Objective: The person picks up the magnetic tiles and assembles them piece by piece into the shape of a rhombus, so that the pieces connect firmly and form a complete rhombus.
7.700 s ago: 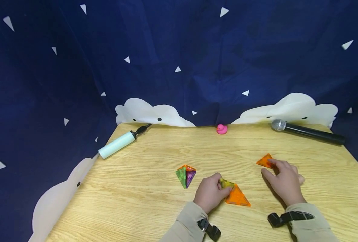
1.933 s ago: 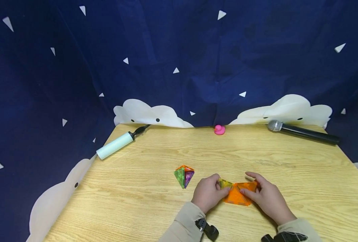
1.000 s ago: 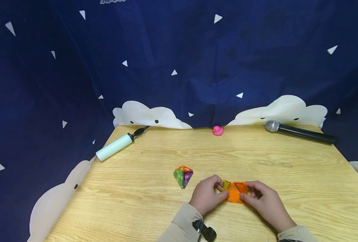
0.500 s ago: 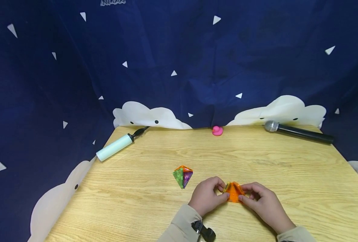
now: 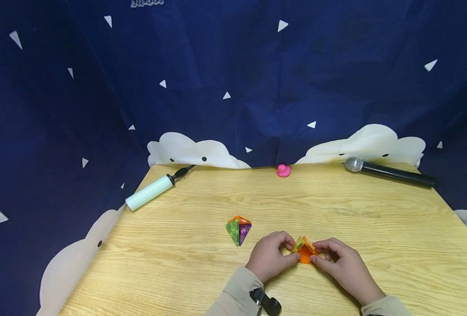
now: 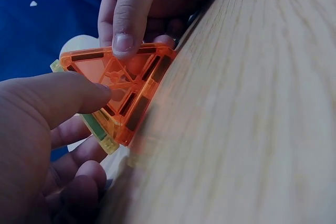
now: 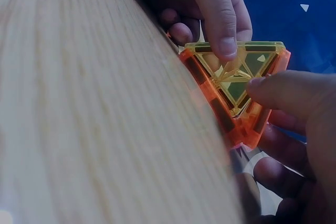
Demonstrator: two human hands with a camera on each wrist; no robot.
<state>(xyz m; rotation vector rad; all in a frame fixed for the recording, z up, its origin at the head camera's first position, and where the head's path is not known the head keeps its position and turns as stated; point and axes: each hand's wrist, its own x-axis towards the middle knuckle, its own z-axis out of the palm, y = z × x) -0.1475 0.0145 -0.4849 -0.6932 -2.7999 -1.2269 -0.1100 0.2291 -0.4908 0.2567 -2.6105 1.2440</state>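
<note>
Between my two hands, in the head view, three joined triangular magnetic tiles stand folded on the table: a yellow one [image 5: 298,244] on the left and two orange ones. My left hand [image 5: 269,256] pinches the yellow side with thumb and fingers. The raised orange tile [image 5: 310,246] on the right is pinched by my right hand [image 5: 343,263]. An orange triangle [image 6: 131,74] faces the camera in the left wrist view, with yellow edges behind it. The right wrist view shows the yellow triangle [image 7: 262,59] framed by orange edges. Some fingertips are hidden behind the tiles.
A small piece of green, purple and orange magnetic tiles [image 5: 239,230] sits left of my hands. Farther back lie a pale hand pump [image 5: 149,192], a pink rubber duck [image 5: 284,171] and a black microphone [image 5: 395,173]. A dark blue curtain [image 5: 202,105] hangs behind the table.
My right hand has brought the orange tile from the right to the other two. The yellow and orange sides have since folded upward and inward, and both hands have drawn closer together.
</note>
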